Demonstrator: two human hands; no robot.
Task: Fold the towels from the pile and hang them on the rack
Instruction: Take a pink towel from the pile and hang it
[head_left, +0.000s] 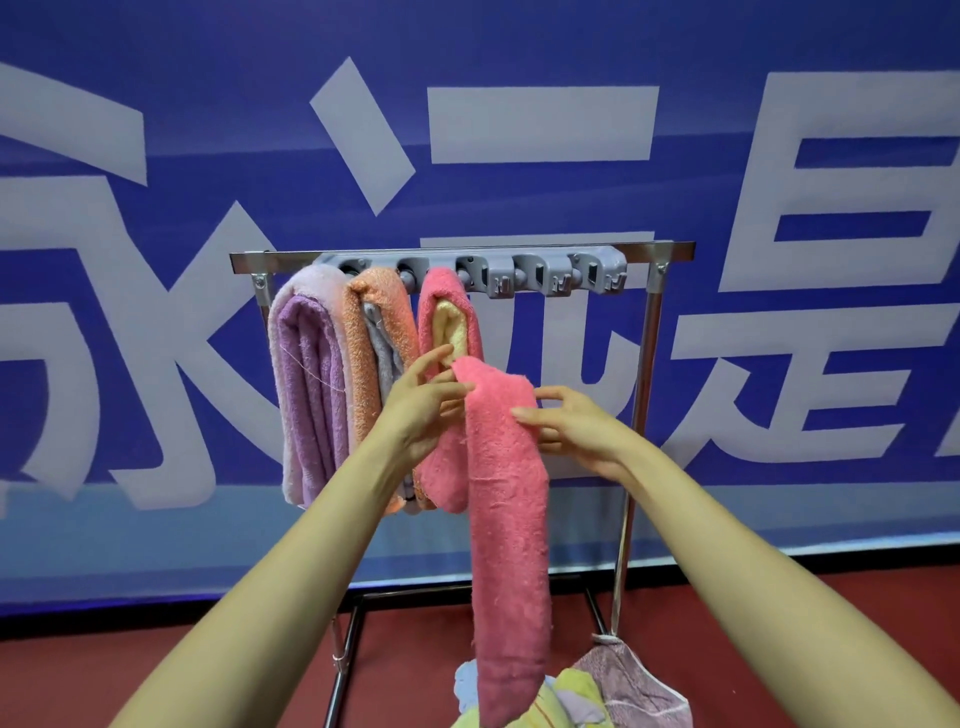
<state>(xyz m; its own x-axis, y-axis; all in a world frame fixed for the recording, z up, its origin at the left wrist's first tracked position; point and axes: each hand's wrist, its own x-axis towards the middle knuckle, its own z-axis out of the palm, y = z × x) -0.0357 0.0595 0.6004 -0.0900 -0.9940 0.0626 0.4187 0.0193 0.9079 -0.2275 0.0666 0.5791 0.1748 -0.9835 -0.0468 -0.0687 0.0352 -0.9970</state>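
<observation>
Person stands facing a metal towel rack (652, 332), both bare forearms stretched out toward it. A grey hook strip (540, 278) is fixed along the top bar.

Three folded towels already hang at the rack's left end, side by side and touching:
- purple towel (306, 374), outermost left
- orange towel (382, 312), grey cloth showing inside its fold
- hung pink towel (441, 296), yellow cloth showing inside its fold

The hooks to the right of these are bare.

Pink towel (506, 519) is in hand. It is folded into a long narrow strip and held up in front of the rack, just right of the hung pink one and below the hook strip. Its top bends over between the two hands, and its tail hangs down to the pile.

Left hand (421, 410): fingers fairly straight, tips against the strip's upper left edge, thumb raised. No closed grip is visible.

Right hand (569, 428): pinches the strip near its top, thumb across the front face and fingers curled at the right edge.

Pile of towels (576, 693) lies at the bottom edge, by the rack's foot. Yellow-green, mauve and pale blue cloth shows in it.

Behind the rack: blue banner (519, 41) with large white characters, and a red floor (156, 654).
</observation>
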